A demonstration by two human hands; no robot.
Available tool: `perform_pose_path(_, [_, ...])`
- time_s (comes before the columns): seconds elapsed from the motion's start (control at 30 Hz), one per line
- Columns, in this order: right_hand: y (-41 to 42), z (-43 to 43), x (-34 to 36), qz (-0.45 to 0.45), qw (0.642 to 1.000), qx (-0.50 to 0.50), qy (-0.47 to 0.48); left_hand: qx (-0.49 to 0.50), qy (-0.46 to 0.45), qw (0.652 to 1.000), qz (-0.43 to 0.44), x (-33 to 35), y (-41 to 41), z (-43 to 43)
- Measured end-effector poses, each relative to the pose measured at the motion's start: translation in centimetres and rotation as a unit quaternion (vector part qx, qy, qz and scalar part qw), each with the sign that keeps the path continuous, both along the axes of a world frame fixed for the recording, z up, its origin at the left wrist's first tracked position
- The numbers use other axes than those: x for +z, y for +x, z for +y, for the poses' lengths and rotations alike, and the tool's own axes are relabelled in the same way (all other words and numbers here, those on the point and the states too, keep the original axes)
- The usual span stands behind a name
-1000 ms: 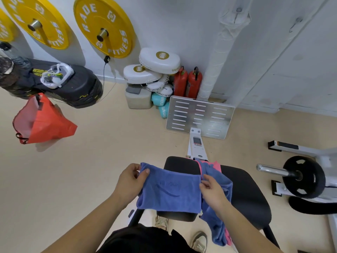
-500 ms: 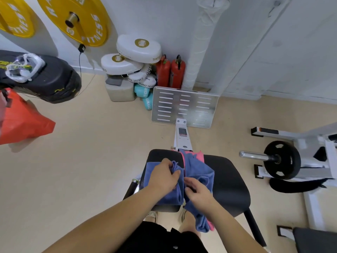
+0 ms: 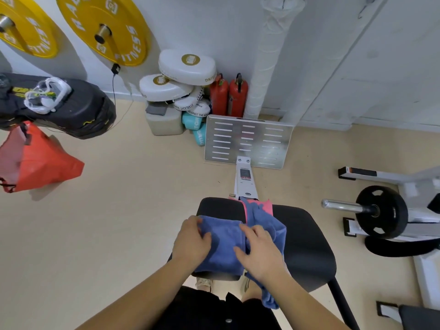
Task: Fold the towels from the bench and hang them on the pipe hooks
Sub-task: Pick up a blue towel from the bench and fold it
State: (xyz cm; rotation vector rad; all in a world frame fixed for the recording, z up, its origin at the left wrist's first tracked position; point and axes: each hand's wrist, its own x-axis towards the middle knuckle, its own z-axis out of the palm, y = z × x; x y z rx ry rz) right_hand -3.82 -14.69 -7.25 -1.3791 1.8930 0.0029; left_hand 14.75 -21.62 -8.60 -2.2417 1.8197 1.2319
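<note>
Left grip (image 3: pixel 191 242) and right grip (image 3: pixel 260 252) lie flat, pinching nothing, and press the folded blue towel (image 3: pixel 225 236) beneath them on the bench (image 3: pixel 307 246). Risk: the loose pile (image 3: pixel 266 215) just right of the right grip snags and slides off the edge on lift.

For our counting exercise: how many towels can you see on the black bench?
3. The folded blue towel lies under the left hand and right hand; a second blue towel drapes over the bench's near edge; a pink towel peeks out beneath that. More may be hidden.

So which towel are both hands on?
The folded blue towel under the left hand and right hand. The other blue towel lies crumpled beside it, over the pink towel.
</note>
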Motion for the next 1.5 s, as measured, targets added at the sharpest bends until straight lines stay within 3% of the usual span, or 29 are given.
perform_pose_path(0.13, [2.3,-0.5,-0.5,0.057,0.991,0.118,0.017,0.069,0.118,0.989,0.046,-0.8,2.0,0.6])
perform_pose_path(0.27, [3.5,-0.2,-1.9,0.088,0.99,0.111,0.021,0.129,0.139,0.972,0.141,-1.2,2.0,1.0])
perform_pose_path(0.37, [4.3,0.1,-2.8,0.118,0.987,0.11,-0.006,0.112,0.143,0.968,0.175,-0.4,2.1,0.7])
perform_pose_path(0.47, [5.7,-0.3,-3.1,0.123,0.986,0.109,-0.027,0.048,0.109,0.984,0.135,0.1,2.7,0.2])
perform_pose_path(0.57, [6.3,-0.9,-3.2,0.074,0.994,0.081,-0.016,-0.013,0.056,0.992,0.111,1.1,2.6,-0.4])
perform_pose_path(0.67, [4.6,-0.7,-3.2,-0.048,0.999,-0.008,-0.013,-0.088,0.027,0.992,0.09,2.0,1.2,-0.7])
perform_pose_path(0.83, [2.0,0.4,-2.6,-0.169,0.967,-0.189,0.025,-0.243,0.001,0.969,0.036,0.0,-1.7,0.6])
perform_pose_path(0.93, [1.1,0.9,-2.2,-0.208,0.957,-0.2,0.031,-0.188,0.051,0.98,0.048,-0.1,-3.0,1.0])
perform_pose_path(0.97, [1.0,1.1,-2.0,-0.23,0.951,-0.203,0.04,-0.222,0.039,0.974,0.027,-0.8,-2.6,1.1])
perform_pose_path(1.03, [0.6,1.4,-2.0,-0.267,0.943,-0.189,0.061,-0.14,0.019,0.99,0.022,-1.4,-2.4,0.9])
perform_pose_path(1.13, [0.0,1.6,-2.5,-0.288,0.938,-0.169,0.093,-0.047,0.029,0.998,0.017,-1.3,-2.2,0.9])
perform_pose_path(1.2, [-0.4,1.6,-2.5,-0.294,0.937,-0.152,0.114,-0.041,0.073,0.996,0.004,-1.7,-2.5,1.2])
perform_pose_path(1.37, [-1.1,0.9,-2.8,-0.282,0.944,-0.09,0.144,-0.058,0.076,0.994,0.049,-2.0,-3.5,1.1])
perform_pose_path(1.5, [-1.4,0.6,-1.7,-0.22,0.962,-0.144,0.071,-0.158,0.025,0.983,0.088,0.5,-3.1,0.7])
